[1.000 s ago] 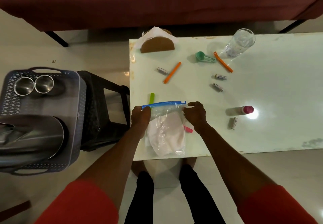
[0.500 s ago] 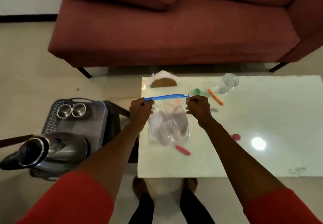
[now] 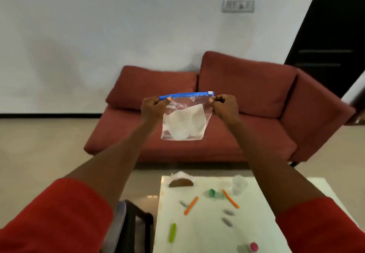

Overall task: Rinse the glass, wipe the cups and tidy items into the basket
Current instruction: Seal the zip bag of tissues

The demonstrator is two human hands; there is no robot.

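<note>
White wall and a red sofa (image 3: 197,134) fill the background, and the pale desk (image 3: 201,233) sits low in the view, at about 5 o'clock from the raised hands. Held up in mid-air before the sofa is a clear zip bag (image 3: 184,117) with a blue seal strip along its top and something white inside. The left hand (image 3: 153,107) pinches the top corner at the bag's 9 o'clock and the right hand (image 3: 224,106) pinches the corner at its 3 o'clock, so each grip is clamped on the bag, fingers curled. The white slider sits at the right end of the strip; whether the seal is fully closed cannot be told. If it is not, tipping the bag on its way down could spill the white contents. The pinches hold thin, slick plastic only at the corners, so a slip by one hand would likely leave the bag swinging from the other. On the desk lie two orange sticks (image 3: 190,205), a green scoop (image 3: 212,193), a lime stick (image 3: 172,232), small grey pieces too blurred to name, a pink-capped item (image 3: 253,247) and the glass (image 3: 239,186) at the far edge. A lowered forearm could knock that glass off. The desk's left edge drops to a dark stool (image 3: 138,223) at 7 o'clock, beside a grey rim (image 3: 118,219), perhaps the basket. Open air around the bag leaves free room for moving.
</note>
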